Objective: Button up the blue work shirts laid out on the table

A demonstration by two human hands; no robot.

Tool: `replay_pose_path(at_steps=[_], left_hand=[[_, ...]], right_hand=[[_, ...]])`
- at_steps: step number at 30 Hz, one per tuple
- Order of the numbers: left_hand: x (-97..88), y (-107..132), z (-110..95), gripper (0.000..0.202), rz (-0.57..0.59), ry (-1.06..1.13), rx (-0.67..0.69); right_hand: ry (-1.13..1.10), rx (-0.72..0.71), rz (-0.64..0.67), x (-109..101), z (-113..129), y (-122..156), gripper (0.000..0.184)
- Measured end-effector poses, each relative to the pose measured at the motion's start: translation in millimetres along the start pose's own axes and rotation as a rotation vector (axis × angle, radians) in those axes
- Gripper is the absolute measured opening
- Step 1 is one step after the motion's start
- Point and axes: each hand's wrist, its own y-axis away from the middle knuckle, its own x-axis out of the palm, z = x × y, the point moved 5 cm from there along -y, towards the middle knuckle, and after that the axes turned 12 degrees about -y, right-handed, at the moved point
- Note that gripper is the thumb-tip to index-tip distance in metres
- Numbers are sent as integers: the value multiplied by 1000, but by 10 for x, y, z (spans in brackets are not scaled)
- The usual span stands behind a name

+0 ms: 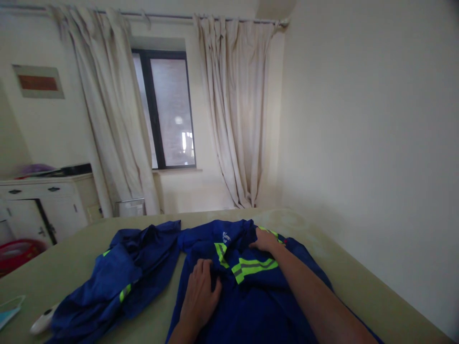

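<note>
A dark blue work jacket [251,291] with bright yellow-green stripes lies spread on a pale green bed [71,267]. My left hand [201,294] rests flat on the jacket near its left edge, fingers stretched out. My right hand [264,240] reaches further up the jacket and presses on the cloth near its top, fingers partly curled into the fabric; whether it grips the cloth I cannot make out. A second blue garment [118,279] with the same stripes lies crumpled to the left.
A white remote-like object [43,322] and a light blue face mask [10,310] lie at the bed's left front. A white cabinet [46,205] stands at the left wall, a red basin [17,253] below it. Curtains [233,119] flank a window [167,110]; a wall runs close on the right.
</note>
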Motion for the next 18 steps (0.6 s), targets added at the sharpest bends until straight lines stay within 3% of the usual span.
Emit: replay_pose_path(at_steps=[2,4,7,11,15,18], left_hand=[[-10,8,-5,26,-18,1,-1],[-30,14,-16,21,-49,21,12],[-56,20,-22,14,-71,53,17],[-56,14,-1,14,8,20,-42],[-45,-4,0,18,127,-38,-67],[-54,-9,-30,32,184,-96,-39]], right_hand=[[6,-13,54,-37,40,-91,52],[12,-21,50,-175,85,-185,44],[21,2,-105,-539,101,-285,41],[25,44,-364,-969,-2,-218,51],[-4,-29,-359,-974,-114,104,51],[-37,-139,-247,-784,-183,649,42]])
